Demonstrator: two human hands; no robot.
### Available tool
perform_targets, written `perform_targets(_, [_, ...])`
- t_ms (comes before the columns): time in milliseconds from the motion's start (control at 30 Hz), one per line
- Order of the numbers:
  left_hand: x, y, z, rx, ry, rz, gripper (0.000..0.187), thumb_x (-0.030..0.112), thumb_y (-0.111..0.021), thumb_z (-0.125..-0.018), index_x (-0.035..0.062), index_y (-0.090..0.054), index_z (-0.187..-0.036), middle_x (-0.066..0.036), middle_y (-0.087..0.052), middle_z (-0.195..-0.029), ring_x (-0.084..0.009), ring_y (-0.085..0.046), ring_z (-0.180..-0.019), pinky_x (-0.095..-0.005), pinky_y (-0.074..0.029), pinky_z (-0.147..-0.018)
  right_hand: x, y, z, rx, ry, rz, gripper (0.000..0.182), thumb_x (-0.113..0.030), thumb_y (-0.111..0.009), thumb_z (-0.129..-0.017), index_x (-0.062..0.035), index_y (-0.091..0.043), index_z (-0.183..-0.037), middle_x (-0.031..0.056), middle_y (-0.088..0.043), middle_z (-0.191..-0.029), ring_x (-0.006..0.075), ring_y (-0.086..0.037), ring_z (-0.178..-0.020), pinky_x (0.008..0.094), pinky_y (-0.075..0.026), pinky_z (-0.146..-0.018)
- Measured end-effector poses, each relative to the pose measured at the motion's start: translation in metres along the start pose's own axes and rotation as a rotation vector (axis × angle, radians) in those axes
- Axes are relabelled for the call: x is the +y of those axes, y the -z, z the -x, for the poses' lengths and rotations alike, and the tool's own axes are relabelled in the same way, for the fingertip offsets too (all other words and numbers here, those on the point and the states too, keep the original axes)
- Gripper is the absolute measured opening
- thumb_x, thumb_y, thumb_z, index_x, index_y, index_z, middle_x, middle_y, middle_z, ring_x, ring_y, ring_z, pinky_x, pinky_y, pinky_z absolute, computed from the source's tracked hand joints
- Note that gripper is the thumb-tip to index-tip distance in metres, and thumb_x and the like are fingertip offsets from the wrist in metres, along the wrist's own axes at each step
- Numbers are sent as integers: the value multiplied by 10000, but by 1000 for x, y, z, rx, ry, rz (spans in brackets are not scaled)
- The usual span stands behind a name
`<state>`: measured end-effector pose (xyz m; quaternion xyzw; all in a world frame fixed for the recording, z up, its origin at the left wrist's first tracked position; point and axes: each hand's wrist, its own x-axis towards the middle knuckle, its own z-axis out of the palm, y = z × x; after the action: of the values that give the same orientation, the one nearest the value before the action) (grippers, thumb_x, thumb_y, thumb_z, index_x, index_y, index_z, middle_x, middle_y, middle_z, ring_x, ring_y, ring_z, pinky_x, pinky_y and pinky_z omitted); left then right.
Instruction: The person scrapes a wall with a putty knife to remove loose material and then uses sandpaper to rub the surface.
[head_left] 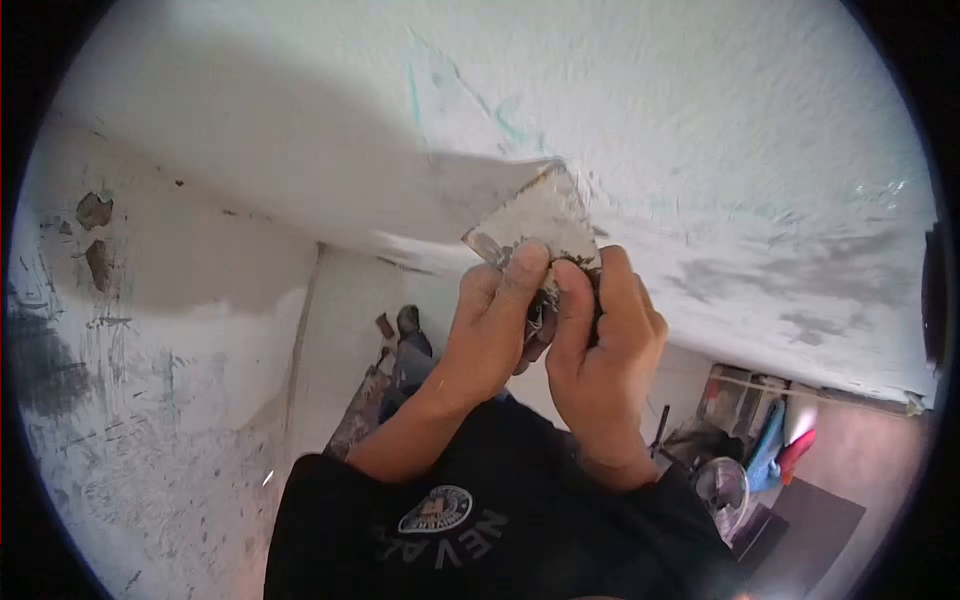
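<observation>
Both hands grip one putty knife (540,215), its wide metal blade smeared with plaster and pressed flat against the white plastered surface (650,110) overhead. My left hand (495,325) wraps the handle from the left, thumb laid up onto the blade. My right hand (600,345) clasps the same handle from the right, fingers closed around it. The handle itself is hidden inside the two hands. A fresh smooth band of wet plaster (440,195) trails left of the blade.
A rough wall (130,400) with scrape marks and two chipped patches stands at the left, meeting the other wall at a corner (300,340). Far below lie a fan (722,487), a dark mat (810,520) and colourful clutter (785,440). My black shirt (470,520) fills the bottom.
</observation>
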<state>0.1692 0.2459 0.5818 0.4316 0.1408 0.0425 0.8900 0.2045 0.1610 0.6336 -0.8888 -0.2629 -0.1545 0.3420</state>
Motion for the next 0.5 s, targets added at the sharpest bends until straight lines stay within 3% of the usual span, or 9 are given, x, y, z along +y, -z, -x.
perform_targets(167, [-1,-1,-9,33,-139,-61,516,476,-407,-1021,34,-606,-844,-9,-519,-555,-64,-420,-385,-215,-283,-327,-1,-1,3,29,47,49,130,-108,-624,-918,-58,-540,-833,66,-480,-457,262,-447,-378,328,-337,-505])
perform_targets(200, [-2,-2,-1,6,-46,-48,515,473,-398,-1024,34,-607,-853,-16,-529,-570,-67,-423,-386,-218,-292,-333,-2,7,10,-39,-66,-16,97,-88,-605,-917,-22,-556,-866,130,-523,-558,315,-500,-487,374,-381,-521])
perform_targets(233, [-3,3,-3,-2,-15,-38,468,439,-384,-1036,32,-592,-933,-28,-552,-701,-86,-472,-547,-243,-356,-469,-3,11,12,-104,-167,-83,85,-69,-587,-916,14,-573,-900,194,-567,-658,368,-553,-596,421,-425,-537])
perform_targets(300, [-4,12,-7,-19,47,-20,401,372,-356,-1059,30,-563,-1095,-52,-598,-963,-125,-570,-867,-293,-485,-741,-4,-2,2,-53,-69,-15,90,-77,-584,-918,11,-579,-902,188,-571,-647,362,-545,-574,417,-420,-530])
perform_targets(333, [2,15,-7,-5,-58,-301,397,371,-357,-1059,33,-564,-1089,-46,-601,-956,-124,-571,-864,-296,-486,-734,-9,-8,0,-65,-60,49,93,-78,-587,-917,12,-584,-897,181,-586,-650,359,-557,-578,414,-427,-526])
perform_targets(433, [4,11,0,-25,-141,-307,399,368,-358,-1059,26,-562,-1076,-43,-599,-941,-129,-563,-848,-301,-476,-724,-10,4,5,-110,-86,51,97,-85,-597,-913,7,-585,-884,177,-599,-656,361,-548,-572,426,-423,-524])
perform_targets(500, [-5,5,-5,-10,12,-99,407,367,-363,-1055,17,-569,-1031,-52,-591,-879,-130,-542,-757,-300,-450,-658,-5,7,7,-47,-113,-15,100,-90,-602,-910,-5,-568,-872,189,-587,-655,384,-526,-566,441,-415,-538])
